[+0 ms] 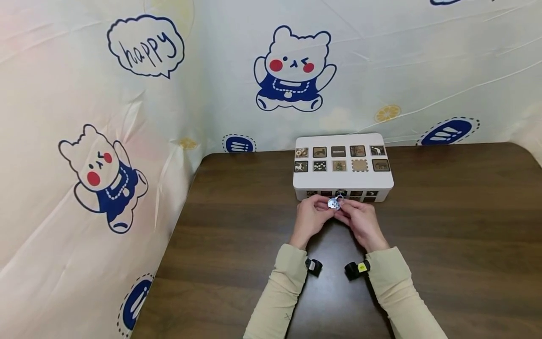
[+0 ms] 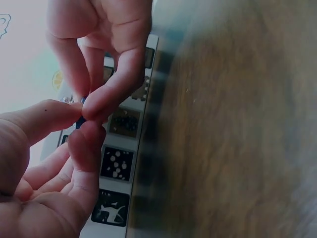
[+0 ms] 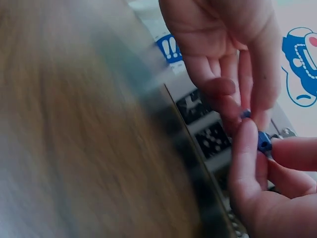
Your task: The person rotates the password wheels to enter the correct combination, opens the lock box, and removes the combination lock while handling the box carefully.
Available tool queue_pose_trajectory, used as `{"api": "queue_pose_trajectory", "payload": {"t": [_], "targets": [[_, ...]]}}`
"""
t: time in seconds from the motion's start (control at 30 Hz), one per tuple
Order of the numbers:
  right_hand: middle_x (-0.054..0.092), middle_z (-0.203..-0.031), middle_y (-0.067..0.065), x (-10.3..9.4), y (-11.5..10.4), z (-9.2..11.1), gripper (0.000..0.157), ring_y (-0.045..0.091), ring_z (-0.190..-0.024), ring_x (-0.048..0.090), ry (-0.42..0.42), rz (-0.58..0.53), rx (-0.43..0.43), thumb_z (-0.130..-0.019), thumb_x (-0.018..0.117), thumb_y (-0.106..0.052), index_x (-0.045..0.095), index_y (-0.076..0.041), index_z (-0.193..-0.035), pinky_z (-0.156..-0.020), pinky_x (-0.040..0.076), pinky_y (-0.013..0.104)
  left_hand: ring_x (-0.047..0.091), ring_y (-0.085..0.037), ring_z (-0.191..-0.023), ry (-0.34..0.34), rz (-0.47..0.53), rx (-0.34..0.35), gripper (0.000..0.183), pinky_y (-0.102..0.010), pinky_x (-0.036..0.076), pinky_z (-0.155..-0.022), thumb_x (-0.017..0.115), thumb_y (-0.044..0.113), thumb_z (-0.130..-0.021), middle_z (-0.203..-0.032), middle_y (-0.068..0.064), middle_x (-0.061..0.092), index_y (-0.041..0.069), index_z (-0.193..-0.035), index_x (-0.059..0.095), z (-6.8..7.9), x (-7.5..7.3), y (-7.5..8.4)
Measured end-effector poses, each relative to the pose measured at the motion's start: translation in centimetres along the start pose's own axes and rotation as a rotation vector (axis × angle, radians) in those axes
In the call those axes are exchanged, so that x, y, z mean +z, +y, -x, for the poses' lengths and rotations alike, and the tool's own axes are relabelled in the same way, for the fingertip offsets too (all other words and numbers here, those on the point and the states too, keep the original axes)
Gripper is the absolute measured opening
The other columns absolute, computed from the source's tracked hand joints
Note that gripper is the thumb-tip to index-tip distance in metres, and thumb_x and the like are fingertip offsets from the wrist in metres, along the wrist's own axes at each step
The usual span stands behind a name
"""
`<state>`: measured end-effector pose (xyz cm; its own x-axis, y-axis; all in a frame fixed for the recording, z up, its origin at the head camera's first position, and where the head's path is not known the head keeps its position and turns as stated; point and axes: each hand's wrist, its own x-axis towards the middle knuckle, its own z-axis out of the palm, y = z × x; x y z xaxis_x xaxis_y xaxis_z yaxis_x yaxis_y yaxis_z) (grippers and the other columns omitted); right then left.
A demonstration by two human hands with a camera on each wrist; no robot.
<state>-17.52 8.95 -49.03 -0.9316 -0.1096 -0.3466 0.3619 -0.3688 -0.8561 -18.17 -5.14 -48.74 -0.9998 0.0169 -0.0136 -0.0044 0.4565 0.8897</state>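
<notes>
Just beyond the fingertips a white box [image 1: 343,181] was set on the brown table [image 1: 444,235], and at its front edge a small silver padlock [image 1: 334,203] was pinched between the left hand [image 1: 311,217] and the right hand [image 1: 361,222].

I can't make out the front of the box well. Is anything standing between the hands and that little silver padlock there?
Nothing visible does. Both the left hand and the right hand already pinch the silver padlock at the front edge of the white box, fingertips meeting on it.
</notes>
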Motion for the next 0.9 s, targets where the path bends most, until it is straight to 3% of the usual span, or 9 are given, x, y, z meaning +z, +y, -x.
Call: {"api": "queue_pose_trajectory", "payload": {"t": [0.1,0.23,0.33,0.4,0.6,0.9], "targets": [[0.061,-0.088,-0.004,-0.4,-0.4,0.0,0.041,0.003,-0.069,0.061,-0.015,0.091,-0.015,-0.091,0.047,-0.007,0.040,0.014,-0.126,-0.070,0.052,0.018,0.064,-0.006,-0.063,-0.025,0.058,-0.055,0.022,-0.021,0.051,-0.057,0.073,0.016,-0.072,-0.074,-0.001,0.069,0.010,-0.093,0.066,0.2,0.4,-0.1],[0.061,-0.089,-0.003,-1.0,-0.5,-0.2,0.037,0.001,-0.067,0.058,0.007,0.242,-0.063,-0.091,0.048,-0.008,0.047,0.012,-0.122,-0.067,0.052,0.017,0.065,-0.018,-0.060,-0.057,0.265,-0.130,0.018,-0.033,0.054,-0.057,0.069,0.008,-0.076,-0.075,-0.015,0.068,0.002,-0.092,0.064,0.5,0.9,0.0],[0.060,-0.095,0.002,-1.3,-0.2,-0.4,0.033,0.001,-0.068,0.058,0.031,0.331,-0.095,-0.090,0.050,-0.009,0.052,0.009,-0.118,-0.067,0.052,0.018,0.064,-0.019,-0.056,-0.063,0.368,-0.178,0.015,-0.034,0.055,-0.057,0.065,0.003,-0.077,-0.077,-0.023,0.066,-0.002,-0.091,0.062,0.4,1.2,-0.2],[0.060,-0.100,0.007,-1.5,0.1,-0.5,0.033,0.002,-0.069,0.058,0.029,0.365,-0.112,-0.089,0.051,-0.008,0.053,0.008,-0.117,-0.068,0.052,0.019,0.063,-0.016,-0.055,-0.062,0.386,-0.201,0.013,-0.031,0.054,-0.055,0.064,0.003,-0.078,-0.076,-0.022,0.066,-0.001,-0.090,0.062,0.1,1.5,-0.6],[0.055,-0.113,0.023,-1.9,0.4,-0.7,0.031,0.005,-0.073,0.060,0.014,0.424,-0.148,-0.089,0.050,-0.005,0.053,0.008,-0.117,-0.071,0.053,0.022,0.066,-0.025,-0.060,-0.068,0.398,-0.247,0.010,-0.029,0.054,-0.053,0.063,0.001,-0.078,-0.075,-0.021,0.066,-0.002,-0.088,0.061,-0.6,1.7,-0.8],[0.055,-0.113,0.025,-2.0,-0.1,-0.3,0.032,0.011,-0.079,0.061,0.032,0.441,-0.164,-0.088,0.051,-0.004,0.052,0.008,-0.117,-0.074,0.053,0.026,0.066,-0.027,-0.065,-0.080,0.329,-0.238,0.015,-0.030,0.054,-0.056,0.066,0.005,-0.076,-0.077,-0.020,0.067,0.000,-0.090,0.063,-0.6,1.9,-0.7]]}}
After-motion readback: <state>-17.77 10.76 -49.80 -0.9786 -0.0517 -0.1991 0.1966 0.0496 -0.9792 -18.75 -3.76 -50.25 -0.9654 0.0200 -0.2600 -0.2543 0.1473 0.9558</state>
